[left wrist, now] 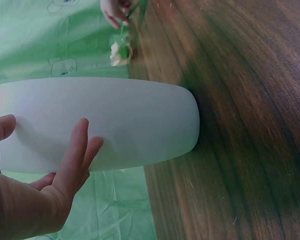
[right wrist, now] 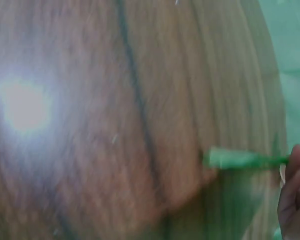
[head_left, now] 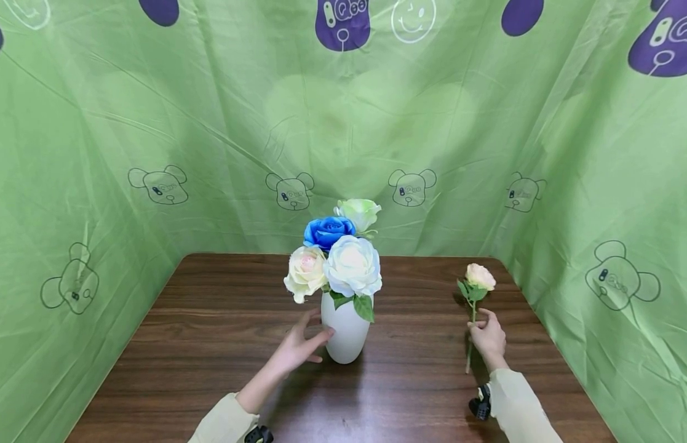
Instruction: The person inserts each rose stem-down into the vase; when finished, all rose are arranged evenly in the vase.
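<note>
A white vase (head_left: 345,335) stands upright near the middle of the table. It bears a pale blue rose (head_left: 353,266), a deep blue rose (head_left: 329,232), a cream-pink rose (head_left: 306,272) and a pale green rose (head_left: 358,213). My left hand (head_left: 299,346) is at the vase's left side, fingers spread and fairly straight; in the left wrist view its fingertips overlap the white wall. Far to the right, my right hand (head_left: 489,337) pinches the green stem (right wrist: 240,159) of a peach rose (head_left: 480,277), whose bloom points away from me.
The dark wood table (head_left: 221,344) is enclosed by a green cloth (head_left: 232,147) printed with bear faces, at the back and both sides. Black wrist devices (head_left: 480,403) sit at both cuffs. A bright light reflection (right wrist: 25,107) shows on the tabletop in the right wrist view.
</note>
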`<state>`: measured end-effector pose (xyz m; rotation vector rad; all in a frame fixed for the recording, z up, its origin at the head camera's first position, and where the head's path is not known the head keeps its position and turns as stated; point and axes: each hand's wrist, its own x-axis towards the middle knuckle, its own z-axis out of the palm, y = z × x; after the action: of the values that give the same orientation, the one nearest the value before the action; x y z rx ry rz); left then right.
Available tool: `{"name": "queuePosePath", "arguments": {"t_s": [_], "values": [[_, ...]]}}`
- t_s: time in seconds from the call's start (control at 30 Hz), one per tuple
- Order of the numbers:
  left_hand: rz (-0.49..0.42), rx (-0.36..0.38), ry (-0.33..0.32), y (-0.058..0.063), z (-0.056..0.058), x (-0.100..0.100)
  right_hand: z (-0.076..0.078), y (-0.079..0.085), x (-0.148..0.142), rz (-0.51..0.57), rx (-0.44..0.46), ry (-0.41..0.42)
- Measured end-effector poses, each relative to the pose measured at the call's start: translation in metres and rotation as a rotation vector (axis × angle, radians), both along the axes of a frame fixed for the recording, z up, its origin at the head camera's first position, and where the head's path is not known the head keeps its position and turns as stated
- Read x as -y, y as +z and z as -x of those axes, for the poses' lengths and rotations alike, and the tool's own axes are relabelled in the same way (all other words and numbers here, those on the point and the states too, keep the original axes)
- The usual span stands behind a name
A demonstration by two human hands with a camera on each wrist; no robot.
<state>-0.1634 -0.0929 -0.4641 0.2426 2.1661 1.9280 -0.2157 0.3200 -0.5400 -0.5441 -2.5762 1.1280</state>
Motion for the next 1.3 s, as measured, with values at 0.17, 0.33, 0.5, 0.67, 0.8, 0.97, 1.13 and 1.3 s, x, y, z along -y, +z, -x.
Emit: {"name": "queuePosePath", "arguments": {"t_s": [0.17,0.33,0.5,0.67,0.8,0.97,1.13,1.3], "values": [[0.001,-0.001,0.002,-0.001,0.000,0.000,0.009,-0.001,0.016,0.072,-0.150,0.101],[-0.002,0.000,0.002,-0.001,-0.001,0.000,0.016,0.000,0.029,0.218,-0.270,0.234],[-0.003,0.000,-0.002,-0.001,-0.001,0.000,0.031,-0.014,0.030,0.402,-0.410,0.425],[0.002,-0.003,0.000,-0.001,0.000,0.000,0.037,-0.013,0.040,0.532,-0.544,0.584],[0.005,-0.001,0.002,-0.002,0.000,0.000,0.023,0.023,0.065,0.509,-0.558,0.566],[0.002,0.001,0.000,-0.002,0.000,0.000,0.039,0.014,0.069,0.598,-0.638,0.658],[-0.001,0.004,-0.002,-0.002,0.000,0.000,0.054,0.004,0.071,0.673,-0.733,0.786],[-0.001,-0.002,0.000,-0.001,0.000,0.000,0.003,0.096,0.117,0.728,-0.759,0.752]]}}
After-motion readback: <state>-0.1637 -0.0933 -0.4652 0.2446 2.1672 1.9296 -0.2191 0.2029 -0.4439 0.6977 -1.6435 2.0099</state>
